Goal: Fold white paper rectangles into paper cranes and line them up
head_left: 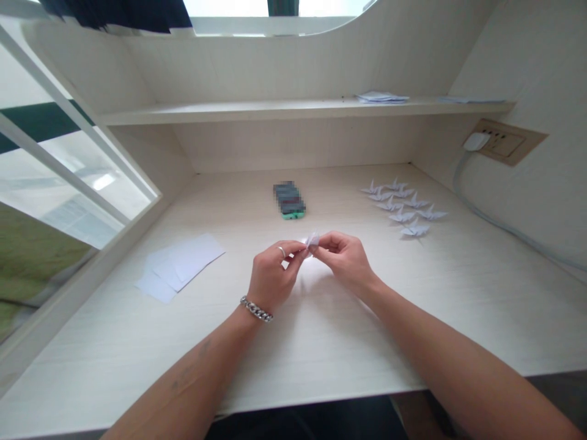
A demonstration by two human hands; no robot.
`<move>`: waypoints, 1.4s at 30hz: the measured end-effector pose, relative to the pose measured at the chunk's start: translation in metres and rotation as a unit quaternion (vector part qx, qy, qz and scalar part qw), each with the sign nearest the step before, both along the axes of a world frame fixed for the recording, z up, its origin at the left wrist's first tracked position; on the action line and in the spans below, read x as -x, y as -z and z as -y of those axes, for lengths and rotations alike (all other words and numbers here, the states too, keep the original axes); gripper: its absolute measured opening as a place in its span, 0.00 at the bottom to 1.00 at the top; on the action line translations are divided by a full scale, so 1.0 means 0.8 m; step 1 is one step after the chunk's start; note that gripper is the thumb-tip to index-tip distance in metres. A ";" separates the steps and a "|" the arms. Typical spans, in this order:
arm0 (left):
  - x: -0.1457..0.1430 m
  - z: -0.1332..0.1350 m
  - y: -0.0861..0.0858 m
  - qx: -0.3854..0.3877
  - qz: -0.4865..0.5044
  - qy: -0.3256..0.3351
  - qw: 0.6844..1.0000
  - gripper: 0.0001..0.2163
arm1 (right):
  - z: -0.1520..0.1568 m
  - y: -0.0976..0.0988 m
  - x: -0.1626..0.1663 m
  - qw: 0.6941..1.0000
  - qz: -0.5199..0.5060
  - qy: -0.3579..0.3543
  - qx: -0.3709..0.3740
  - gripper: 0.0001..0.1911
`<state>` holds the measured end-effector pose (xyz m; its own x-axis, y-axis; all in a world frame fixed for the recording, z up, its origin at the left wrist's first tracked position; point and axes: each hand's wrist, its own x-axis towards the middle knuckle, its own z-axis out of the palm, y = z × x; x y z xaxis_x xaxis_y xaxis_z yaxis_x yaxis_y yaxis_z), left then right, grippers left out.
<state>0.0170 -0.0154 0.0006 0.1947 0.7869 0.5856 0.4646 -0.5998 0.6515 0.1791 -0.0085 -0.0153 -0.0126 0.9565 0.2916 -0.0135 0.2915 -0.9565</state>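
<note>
Both hands meet above the middle of the pale wooden desk (321,342). My left hand (271,278), with a ring and a chain bracelet, pinches one side of a small white folded paper piece (312,239). My right hand (342,256) pinches the other side of the same piece. The paper is held just above the desk, mostly hidden by the fingertips. Several finished white paper cranes (403,206) lie in a cluster to the right, beyond my right hand.
A few flat white paper sheets (181,266) lie at the left. A phone in a green case (288,200) rests behind the hands. A shelf (293,110) holds more paper (381,96). A wall socket with a white plug (477,142) and cable is at right.
</note>
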 end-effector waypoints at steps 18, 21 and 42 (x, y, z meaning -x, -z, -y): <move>-0.001 -0.004 0.003 0.112 0.034 -0.019 0.993 0.07 | 0.000 -0.001 0.001 0.999 0.007 -0.043 0.026 0.14; 0.000 -0.007 0.006 0.177 0.080 0.025 0.981 0.10 | -0.001 -0.003 0.001 0.996 -0.008 -0.068 0.049 0.15; 0.000 -0.010 0.002 0.226 0.059 0.016 0.972 0.12 | 0.002 -0.010 0.006 0.981 -0.070 -0.086 0.157 0.18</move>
